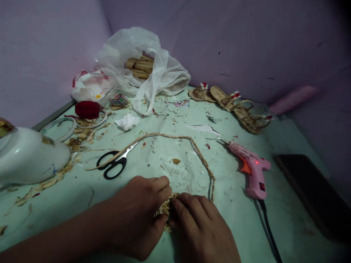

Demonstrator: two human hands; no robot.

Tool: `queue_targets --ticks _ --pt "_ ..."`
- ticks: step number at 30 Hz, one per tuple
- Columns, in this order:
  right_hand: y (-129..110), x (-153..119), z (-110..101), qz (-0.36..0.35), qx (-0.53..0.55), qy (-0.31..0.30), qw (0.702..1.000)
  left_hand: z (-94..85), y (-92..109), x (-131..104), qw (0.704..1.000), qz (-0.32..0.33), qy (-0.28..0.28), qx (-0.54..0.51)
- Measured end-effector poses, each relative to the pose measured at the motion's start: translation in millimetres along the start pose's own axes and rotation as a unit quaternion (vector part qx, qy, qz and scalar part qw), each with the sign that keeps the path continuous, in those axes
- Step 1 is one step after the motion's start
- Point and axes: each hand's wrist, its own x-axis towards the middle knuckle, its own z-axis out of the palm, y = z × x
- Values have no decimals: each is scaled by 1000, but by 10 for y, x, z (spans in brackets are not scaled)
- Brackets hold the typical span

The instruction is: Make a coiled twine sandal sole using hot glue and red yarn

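A small coiled piece of braided straw (pixel 164 209) sits low in the middle, mostly covered by my fingers. My left hand (pixel 142 208) is closed on its left side, the thumb below it. From the right, my right hand (pixel 199 219) presses its bent fingers onto the same piece. A long straw braid (pixel 203 159) runs out past my right hand, arches across the table and ends loose at the left. Under that end lie black-handled scissors (pixel 116 162). To the right rests a pink glue gun (pixel 253 168) with its red light lit.
At the back is a white plastic bag (pixel 164 73) with dried straw strips (pixel 139 67). Small woven sandals (pixel 225 100) line the wall. Red yarn (pixel 87 109), a white bottle-like container (pixel 33 155) and a dark phone (pixel 309 190) flank the littered table (pixel 153 175).
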Motion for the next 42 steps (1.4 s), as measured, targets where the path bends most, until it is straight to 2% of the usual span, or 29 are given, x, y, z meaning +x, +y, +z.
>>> queue_targets --ticks 5,10,15,19,22,29,35,38,42 --pt "-25 6 3 6 -9 23 1000 -2 8 -12 1000 15 -4 18" --pt "-16 -15 10 5 -8 -9 1000 4 28 -5 999 27 -21 28" --pt "-30 -3 -18 26 23 0 999 -7 51 -27 999 -1 -16 36" --pt "-70 1 -68 77 62 20 995 -72 86 -87 999 -31 -23 0" --pt "-97 -1 -82 111 82 23 990 -54 105 -135 999 -46 -3 -21" --pt "-120 42 -103 135 106 -2 985 183 69 -158 994 -52 92 -16" --pt "-119 100 -158 165 120 -74 976 97 139 -104 993 -72 90 13" --pt "-130 106 -165 175 125 -80 973 53 155 -90 994 -69 86 19" --pt "-122 105 -152 181 143 -67 971 103 99 -99 993 -79 90 0"
